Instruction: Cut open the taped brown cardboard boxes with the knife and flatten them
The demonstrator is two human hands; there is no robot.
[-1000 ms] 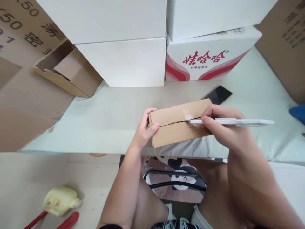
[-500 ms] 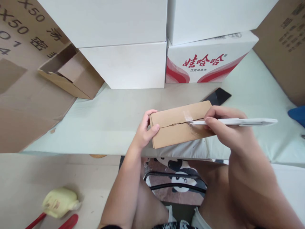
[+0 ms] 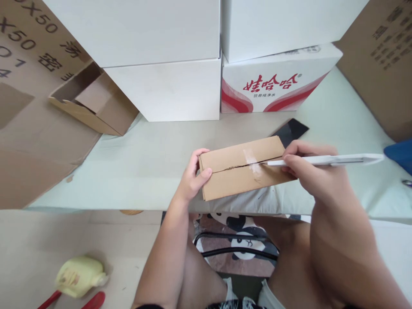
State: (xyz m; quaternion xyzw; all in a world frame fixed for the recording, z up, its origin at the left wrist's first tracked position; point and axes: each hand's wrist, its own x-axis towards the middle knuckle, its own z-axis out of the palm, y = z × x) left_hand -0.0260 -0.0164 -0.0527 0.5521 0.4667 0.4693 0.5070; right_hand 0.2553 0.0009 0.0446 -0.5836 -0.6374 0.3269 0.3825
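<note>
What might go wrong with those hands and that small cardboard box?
The white knife-like tool in the right hand points along the seam towards the left hand, so a slip might nick the fingers or thumb. The small cardboard box also sits close to the front edge of the table, so a hard push could perhaps knock it off.

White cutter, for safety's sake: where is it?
In the head view, the white cutter is in the right hand, tip at the cardboard box, right of its tape.
</note>
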